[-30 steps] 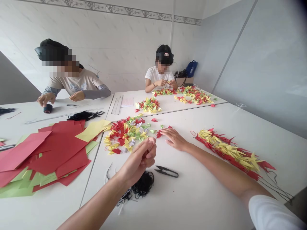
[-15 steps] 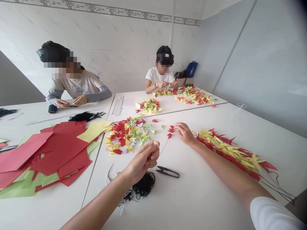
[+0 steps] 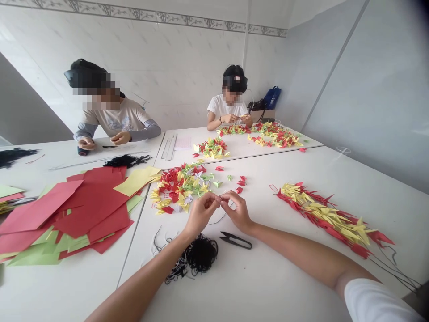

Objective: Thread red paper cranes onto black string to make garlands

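Observation:
Both my hands meet above the white table (image 3: 284, 277), fingers pinched together. My left hand (image 3: 200, 212) and my right hand (image 3: 237, 209) pinch a thin thread (image 3: 219, 219) that sags between and below them. A heap of small folded paper pieces (image 3: 182, 185) in red, yellow and green lies just beyond my hands. A few loose red pieces (image 3: 240, 182) sit to the right of it. Black thread snips (image 3: 235, 240) lie on the table under my right wrist. A tangle of black thread (image 3: 200, 255) lies beneath my left forearm.
A long strung row of red and yellow paper pieces (image 3: 330, 219) lies at right. Red, yellow and green paper sheets (image 3: 77, 208) cover the left table. Two other people sit across; one handles a spool (image 3: 82, 151), the other works beside more paper piles (image 3: 268, 134).
My right hand came back from the loose red pieces toward my left hand, and the two now pinch the thread together. The view shifted slightly.

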`<state>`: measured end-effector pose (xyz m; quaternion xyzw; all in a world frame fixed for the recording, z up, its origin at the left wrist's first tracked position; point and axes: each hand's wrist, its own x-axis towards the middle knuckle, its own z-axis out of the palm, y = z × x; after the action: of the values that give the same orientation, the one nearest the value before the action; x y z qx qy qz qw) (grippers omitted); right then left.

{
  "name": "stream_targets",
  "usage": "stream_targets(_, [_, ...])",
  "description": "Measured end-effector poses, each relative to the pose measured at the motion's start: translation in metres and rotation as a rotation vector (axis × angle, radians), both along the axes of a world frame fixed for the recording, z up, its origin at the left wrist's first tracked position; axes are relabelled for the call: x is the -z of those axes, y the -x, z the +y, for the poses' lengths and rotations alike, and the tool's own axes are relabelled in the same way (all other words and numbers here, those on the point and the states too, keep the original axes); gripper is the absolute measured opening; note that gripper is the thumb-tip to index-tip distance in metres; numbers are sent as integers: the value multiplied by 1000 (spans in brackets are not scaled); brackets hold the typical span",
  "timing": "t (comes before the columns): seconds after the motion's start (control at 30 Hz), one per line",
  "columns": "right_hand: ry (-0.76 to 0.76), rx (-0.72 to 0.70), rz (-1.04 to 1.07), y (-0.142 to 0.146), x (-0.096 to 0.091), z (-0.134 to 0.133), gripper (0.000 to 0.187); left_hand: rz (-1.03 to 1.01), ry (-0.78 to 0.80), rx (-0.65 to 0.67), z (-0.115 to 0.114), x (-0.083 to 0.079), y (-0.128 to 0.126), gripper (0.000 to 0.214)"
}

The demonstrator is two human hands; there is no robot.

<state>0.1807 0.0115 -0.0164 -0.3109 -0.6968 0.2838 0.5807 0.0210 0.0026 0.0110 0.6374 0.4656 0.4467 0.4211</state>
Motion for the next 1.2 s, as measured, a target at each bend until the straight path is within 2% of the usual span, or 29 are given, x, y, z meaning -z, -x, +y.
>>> stream_targets(0.1, [-10, 0, 81, 6, 0, 3, 11, 67, -25, -32, 1, 1, 4, 26])
stream_targets(0.2, [-35, 13, 89, 7, 1, 3, 13, 158, -28, 23, 3, -4, 6, 23])
stream_targets(0.27, [-31, 17, 72, 5, 3, 3, 16, 307, -118, 31, 9, -11, 14, 17])
stream_targets(0.33, [-11, 8, 40, 3, 6, 5, 18, 539, -289, -70, 20, -19, 30, 17])
stream_targets(0.43, [9, 21, -29, 0, 11, 12, 17, 910, -431, -344, 40, -26, 68, 26])
stream_targets(0.53, [-7, 47, -101, -2, 14, 21, 14, 1097, -385, -492, 54, -23, 105, 31])
stream_targets(0.63, [-14, 10, -155, -2, 14, 25, 16, 1130, -275, -492, 60, -17, 125, 23])
stream_targets(0.73, [24, -61, -185, -2, 14, 27, 17, 1092, -229, -502, 61, -18, 132, 20])
stream_targets(0.87, [29, -89, -210, -2, 15, 26, 16, 1004, -254, -580, 60, -31, 137, 23])
stream_targets(0.97, [18, -81, -214, -1, 16, 26, 15, 750, -315, -616, 57, -39, 128, 21])
stream_targets(1.03, [7, -81, -210, 0, 16, 26, 15, 442, -249, -539, 54, -38, 110, 18])
stream_targets(1.1, [-13, -72, -201, 0, 15, 27, 14, 123, -96, -375, 48, -30, 84, 21])
stream_targets(1.2, [-37, -36, -202, 1, 15, 27, 14, -125, 47, -155, 37, -8, 44, 26])
